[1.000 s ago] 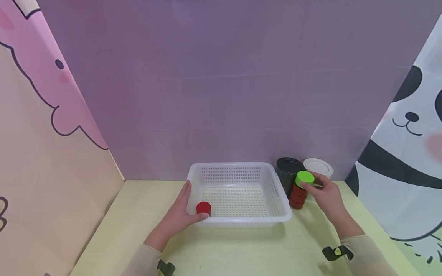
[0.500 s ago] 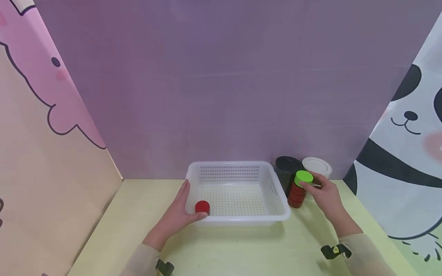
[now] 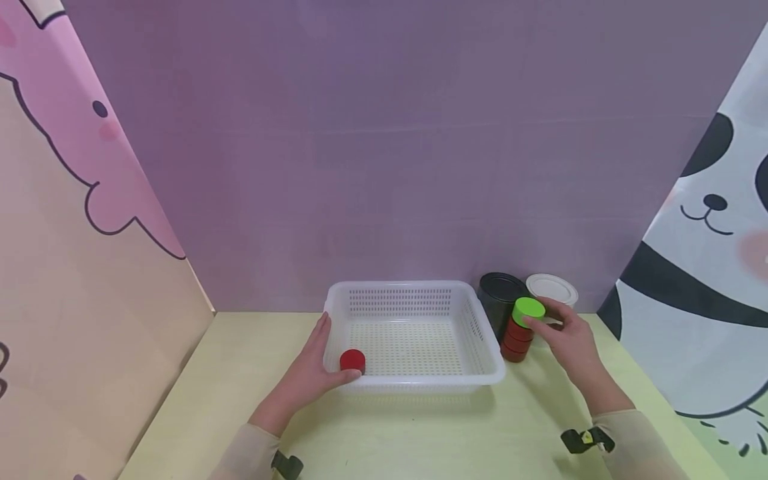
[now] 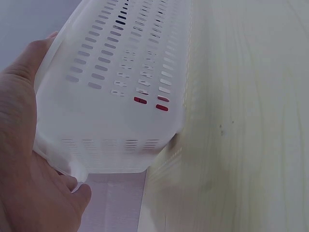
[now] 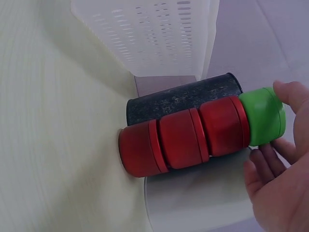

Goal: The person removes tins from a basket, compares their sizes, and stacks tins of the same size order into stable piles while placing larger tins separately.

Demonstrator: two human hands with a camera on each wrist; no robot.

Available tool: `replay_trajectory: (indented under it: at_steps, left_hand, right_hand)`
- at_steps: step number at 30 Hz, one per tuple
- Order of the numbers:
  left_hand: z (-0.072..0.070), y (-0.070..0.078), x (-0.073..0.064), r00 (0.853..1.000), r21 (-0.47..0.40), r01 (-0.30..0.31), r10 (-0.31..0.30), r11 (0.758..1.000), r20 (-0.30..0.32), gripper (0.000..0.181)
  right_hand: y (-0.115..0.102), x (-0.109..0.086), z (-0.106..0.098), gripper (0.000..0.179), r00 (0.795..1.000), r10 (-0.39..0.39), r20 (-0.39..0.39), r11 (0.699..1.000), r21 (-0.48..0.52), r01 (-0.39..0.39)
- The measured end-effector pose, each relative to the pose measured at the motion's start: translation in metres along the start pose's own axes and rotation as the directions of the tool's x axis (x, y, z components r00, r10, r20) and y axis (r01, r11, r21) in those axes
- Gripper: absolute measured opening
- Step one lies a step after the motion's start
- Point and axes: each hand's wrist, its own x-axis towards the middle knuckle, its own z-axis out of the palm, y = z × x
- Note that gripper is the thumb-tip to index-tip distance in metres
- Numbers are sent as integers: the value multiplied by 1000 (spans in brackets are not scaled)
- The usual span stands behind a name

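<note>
In the head view, a white perforated plastic basket [image 3: 414, 381] stands on the table, with one small red tin [image 3: 352, 360] in its front left corner. My left hand [image 3: 309, 375] grips the basket's front left corner, thumb over the front rim and fingers along the left side. To the right of the basket, my right hand [image 3: 567, 338] pinches a small green tin [image 3: 528, 310] between thumb and fingers. That green tin sits on top of a stack of three red tins [image 5: 181, 137], which stands upright on the table, leaning slightly at most.
Right behind the stack stand a tall black canister [image 3: 503, 287] and a white-lidded canister [image 3: 552, 289], close to the purple back wall [image 3: 384, 167]. Pale wooden tabletop [image 3: 414, 440] stretches in front of the basket. Printed panels [image 3: 708, 287] flank both sides.
The whole head view shifts very slightly. Both hands, the basket and the stacked tins keep their places relative to each other.
</note>
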Motion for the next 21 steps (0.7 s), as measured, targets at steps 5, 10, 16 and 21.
replay_trajectory:
  at_steps: [5,10,16,21]
  left_hand:
    - [0,-2,0,1000,3,0,0,1000,1,134]
    - [0,-3,1,1000,5,0,0,1000,1,134]
    - [1,-2,1,1000,9,7,-7,1000,1,132]
    - [0,-1,0,1000,7,6,-6,1000,5,132]
  right_hand:
    - [-7,0,4,52,972,-126,-196,990,31,135]
    - [-23,1,10,42,908,-275,-316,957,2,290]
    - [-51,-4,17,36,899,-321,-298,944,-17,331]
    - [-62,-6,24,34,911,-374,-177,928,-57,369]
